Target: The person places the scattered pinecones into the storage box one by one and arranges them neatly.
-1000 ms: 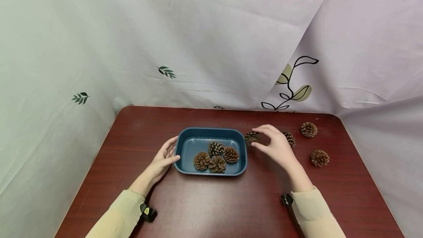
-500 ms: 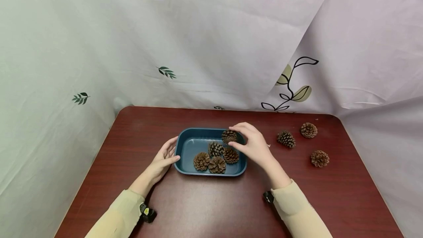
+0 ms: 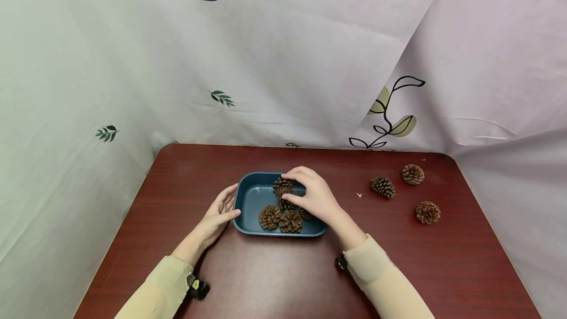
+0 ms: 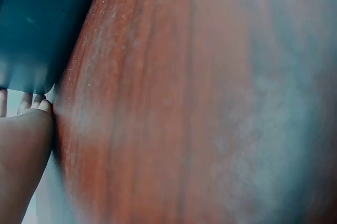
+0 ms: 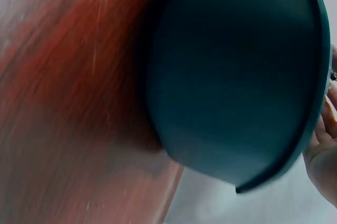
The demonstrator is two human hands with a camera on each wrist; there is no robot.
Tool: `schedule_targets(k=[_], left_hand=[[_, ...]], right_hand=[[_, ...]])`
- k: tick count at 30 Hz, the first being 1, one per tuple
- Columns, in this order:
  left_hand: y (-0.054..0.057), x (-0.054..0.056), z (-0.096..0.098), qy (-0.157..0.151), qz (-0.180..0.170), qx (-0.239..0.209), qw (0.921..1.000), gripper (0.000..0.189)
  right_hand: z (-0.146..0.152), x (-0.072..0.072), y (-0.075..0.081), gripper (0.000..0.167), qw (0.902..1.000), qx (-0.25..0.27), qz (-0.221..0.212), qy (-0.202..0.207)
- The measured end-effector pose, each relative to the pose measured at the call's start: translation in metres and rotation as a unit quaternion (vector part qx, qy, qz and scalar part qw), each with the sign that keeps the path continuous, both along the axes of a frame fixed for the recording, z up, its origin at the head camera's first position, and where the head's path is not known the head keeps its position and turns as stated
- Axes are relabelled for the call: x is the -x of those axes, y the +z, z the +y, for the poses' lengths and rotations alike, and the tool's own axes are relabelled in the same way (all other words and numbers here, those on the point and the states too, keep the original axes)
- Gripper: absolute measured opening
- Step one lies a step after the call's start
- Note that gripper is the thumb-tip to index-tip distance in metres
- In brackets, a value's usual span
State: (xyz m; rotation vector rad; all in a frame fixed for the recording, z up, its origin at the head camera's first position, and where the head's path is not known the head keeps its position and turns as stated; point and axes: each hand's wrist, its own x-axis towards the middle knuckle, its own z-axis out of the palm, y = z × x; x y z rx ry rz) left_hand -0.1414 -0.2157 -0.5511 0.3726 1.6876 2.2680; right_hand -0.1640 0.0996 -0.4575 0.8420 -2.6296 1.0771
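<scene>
A dark blue rectangular dish (image 3: 261,235) with rounded corners stands on the table, several brown pine cones inside it. My left hand (image 3: 215,215) grips its left end, thumb on the rim and fingers along the outer wall. In the left wrist view, fingers of the left hand (image 4: 23,145) touch the dish's end wall (image 4: 39,34). Over the dish, my right hand (image 3: 313,197) pinches a pine cone (image 3: 281,186) between thumb and fingers. That cone overlaps another one below it, and the hand partly covers a cone at the right. Two cones, a left one (image 3: 269,216) and a right one (image 3: 290,221), lie near the front wall.
Three more pine cones lie at the right of the dark red table (image 3: 274,279): a nearer one (image 3: 427,212), a far one (image 3: 412,174) and one on its side (image 3: 383,186). A small pale scrap (image 3: 359,195) lies left of them. White cloth (image 3: 283,63) hangs behind the table.
My right hand has carried a pine cone leftward from beside the dish's right end to over its middle. The left hand and the dish have stayed in place.
</scene>
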Motion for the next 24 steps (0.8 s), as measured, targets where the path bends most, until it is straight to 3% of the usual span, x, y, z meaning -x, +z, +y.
schedule_targets(k=[6,17,24], left_hand=[[0.0,0.0,0.0,0.002,-0.003,0.004,1.0,0.078],[0.0,0.0,0.0,0.001,-0.003,0.008,1.0,0.078],[-0.002,0.001,0.0,-0.002,0.008,-0.002,1.0,0.076]], right_hand=[[-0.014,-0.003,-0.001,0.046,0.9997,-0.01,-0.017,0.01],[-0.029,-0.004,-0.009,0.046,0.9976,-0.02,-0.064,-0.019],[-0.034,-0.001,-0.016,0.045,0.9967,-0.021,-0.078,-0.005]])
